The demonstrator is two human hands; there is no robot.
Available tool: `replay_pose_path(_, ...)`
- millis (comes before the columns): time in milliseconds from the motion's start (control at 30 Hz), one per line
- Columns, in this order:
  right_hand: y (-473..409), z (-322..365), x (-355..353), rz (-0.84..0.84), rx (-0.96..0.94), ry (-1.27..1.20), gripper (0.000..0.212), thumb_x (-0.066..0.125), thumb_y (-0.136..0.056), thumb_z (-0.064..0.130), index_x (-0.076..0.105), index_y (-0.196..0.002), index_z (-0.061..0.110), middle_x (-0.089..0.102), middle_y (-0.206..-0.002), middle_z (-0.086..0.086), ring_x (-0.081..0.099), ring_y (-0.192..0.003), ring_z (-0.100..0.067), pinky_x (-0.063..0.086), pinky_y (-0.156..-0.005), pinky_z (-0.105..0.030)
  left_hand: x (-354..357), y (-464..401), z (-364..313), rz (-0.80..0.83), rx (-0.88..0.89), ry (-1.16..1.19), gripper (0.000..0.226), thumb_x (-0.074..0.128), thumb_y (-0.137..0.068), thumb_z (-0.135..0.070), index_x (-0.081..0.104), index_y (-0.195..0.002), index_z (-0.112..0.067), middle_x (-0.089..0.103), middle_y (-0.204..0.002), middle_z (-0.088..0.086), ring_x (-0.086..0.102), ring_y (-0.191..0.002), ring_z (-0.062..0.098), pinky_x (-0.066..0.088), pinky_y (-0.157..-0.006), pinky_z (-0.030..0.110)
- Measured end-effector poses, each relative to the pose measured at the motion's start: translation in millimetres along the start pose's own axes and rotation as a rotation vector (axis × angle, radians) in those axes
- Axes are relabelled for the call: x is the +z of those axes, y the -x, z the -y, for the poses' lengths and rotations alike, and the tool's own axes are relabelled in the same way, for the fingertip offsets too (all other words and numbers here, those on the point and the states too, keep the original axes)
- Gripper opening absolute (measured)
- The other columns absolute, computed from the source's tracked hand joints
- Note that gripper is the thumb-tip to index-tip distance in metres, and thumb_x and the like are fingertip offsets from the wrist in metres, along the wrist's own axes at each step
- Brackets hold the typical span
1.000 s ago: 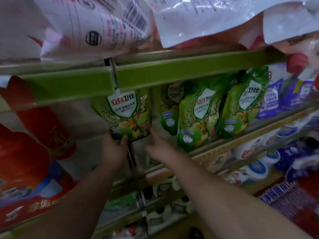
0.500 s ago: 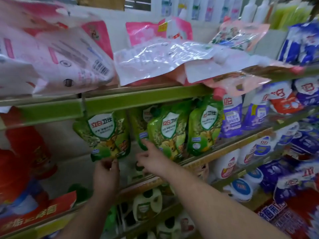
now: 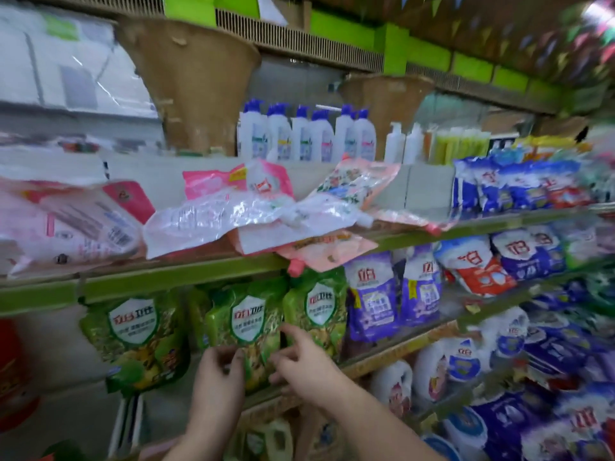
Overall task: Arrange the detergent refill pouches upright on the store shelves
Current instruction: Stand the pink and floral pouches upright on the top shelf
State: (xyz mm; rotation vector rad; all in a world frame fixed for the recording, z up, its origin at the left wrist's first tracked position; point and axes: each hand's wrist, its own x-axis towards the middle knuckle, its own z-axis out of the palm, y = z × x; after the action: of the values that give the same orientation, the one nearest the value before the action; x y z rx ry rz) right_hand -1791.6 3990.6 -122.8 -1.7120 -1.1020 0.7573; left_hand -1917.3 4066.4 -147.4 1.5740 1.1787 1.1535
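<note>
Three green detergent refill pouches stand upright on the middle shelf (image 3: pixel 392 352): a left one (image 3: pixel 133 337) apart from the others, a middle one (image 3: pixel 248 322) and a right one (image 3: pixel 316 311) side by side. My left hand (image 3: pixel 218 377) has its fingers curled at the lower edge of the middle pouch. My right hand (image 3: pixel 301 367) reaches with loosely spread fingers and touches the lower front of the pouches where the middle and right ones meet. Pink and white pouches (image 3: pixel 253 211) lie flat in a heap on the shelf above.
Purple and blue pouches (image 3: pixel 372 294) stand to the right of the green ones. White bottles with blue caps (image 3: pixel 306 134) line the top shelf. Large white jugs (image 3: pixel 442 367) fill the shelf below. A red bag (image 3: pixel 13 374) sits at the far left.
The view has tilted up to show the upper shelves. My left hand left the left green pouch and went right to the middle one. My right hand shifted right along the pouches.
</note>
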Motion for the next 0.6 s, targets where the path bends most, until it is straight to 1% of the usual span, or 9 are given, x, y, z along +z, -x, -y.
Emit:
replay_pose_path(67, 4, 9, -15, 0.0, -0.039, -0.02, 0.064, 0.054, -0.082, 0.036, 0.034, -0.143, 0.041, 0.073, -0.094, 0.004, 0.074, -0.083, -0.017, 0.061, -0.073, -0.038, 1, 1, -20, 0.026, 0.067, -0.016, 0.006, 0.059, -0.096, -0.028, 0.054, -0.097, -0.026, 0.065, -0.099, -0.004, 0.064, -0.089, 0.016, 0.054, -0.078, 0.038)
replay_pose_path(133, 7, 18, -27, 0.012, -0.087, -0.032, 0.063, 0.055, -0.086, 0.032, 0.033, -0.144, 0.039, 0.073, -0.092, 0.007, 0.073, -0.081, -0.011, 0.06, -0.068, -0.03, -2, 2, -40, 0.041, 0.131, -0.057, 0.008, 0.057, -0.096, -0.034, 0.053, -0.101, -0.03, 0.063, -0.1, -0.01, 0.063, -0.093, 0.013, 0.056, -0.083, 0.042)
replay_pose_path(233, 11, 36, -42, 0.009, -0.157, -0.033, 0.056, 0.054, -0.093, 0.027, 0.032, -0.144, 0.04, 0.072, -0.096, 0.009, 0.072, -0.082, -0.005, 0.06, -0.071, -0.029, -8, 2, -65, 0.034, 0.2, -0.069, 0.015, 0.056, -0.096, -0.036, 0.052, -0.11, -0.031, 0.061, -0.103, -0.014, 0.062, -0.094, 0.009, 0.058, -0.083, 0.04)
replay_pose_path(300, 14, 48, -47, 0.019, -0.204, -0.035, 0.055, 0.053, -0.095, 0.029, 0.031, -0.143, 0.044, 0.071, -0.098, 0.01, 0.071, -0.083, -0.003, 0.061, -0.075, -0.032, -13, 2, -78, 0.019, 0.257, -0.056, 0.015, 0.058, -0.096, -0.036, 0.052, -0.11, -0.034, 0.06, -0.104, -0.015, 0.061, -0.094, 0.004, 0.057, -0.076, 0.03)
replay_pose_path(367, 16, 60, -49, 0.038, -0.233, -0.052, 0.054, 0.054, -0.095, 0.03, 0.032, -0.142, 0.047, 0.07, -0.101, 0.01, 0.071, -0.083, -0.002, 0.061, -0.077, -0.033, -20, 2, -89, 0.007, 0.304, -0.046, 0.014, 0.06, -0.095, -0.034, 0.051, -0.106, -0.037, 0.061, -0.105, -0.015, 0.059, -0.094, 0.0, 0.049, -0.07, 0.017)
replay_pose_path(400, 18, 65, -49, 0.047, -0.242, -0.066, 0.054, 0.055, -0.096, 0.029, 0.032, -0.142, 0.047, 0.07, -0.101, 0.01, 0.071, -0.084, -0.002, 0.061, -0.076, -0.033, -21, 1, -93, 0.003, 0.317, -0.044, 0.015, 0.061, -0.095, -0.033, 0.051, -0.106, -0.037, 0.061, -0.105, -0.014, 0.059, -0.094, -0.001, 0.046, -0.069, 0.015)
replay_pose_path(467, 18, 75, -47, 0.067, -0.269, -0.088, 0.056, 0.056, -0.095, 0.028, 0.033, -0.143, 0.045, 0.071, -0.102, 0.008, 0.071, -0.085, -0.003, 0.061, -0.073, -0.028, -27, 0, -102, -0.015, 0.332, -0.049, 0.016, 0.062, -0.094, -0.031, 0.052, -0.105, -0.037, 0.062, -0.104, -0.013, 0.06, -0.094, 0.0, 0.05, -0.071, 0.018)
replay_pose_path(533, 20, 84, -46, 0.08, -0.305, -0.102, 0.058, 0.057, -0.094, 0.027, 0.033, -0.144, 0.042, 0.071, -0.103, 0.006, 0.072, -0.084, -0.004, 0.058, -0.069, -0.022, -32, 0, -108, -0.033, 0.34, -0.048, 0.016, 0.063, -0.094, -0.031, 0.053, -0.105, -0.037, 0.062, -0.104, -0.012, 0.061, -0.095, 0.002, 0.055, -0.077, 0.027)
replay_pose_path(600, 21, 92, -45, 0.092, -0.329, -0.107, 0.056, 0.057, -0.094, 0.026, 0.034, -0.143, 0.041, 0.071, -0.103, 0.006, 0.072, -0.084, -0.005, 0.056, -0.066, -0.02, -39, -1, -113, -0.047, 0.35, -0.05, 0.017, 0.063, -0.093, -0.03, 0.053, -0.104, -0.037, 0.063, -0.104, -0.011, 0.062, -0.096, 0.003, 0.056, -0.079, 0.028)
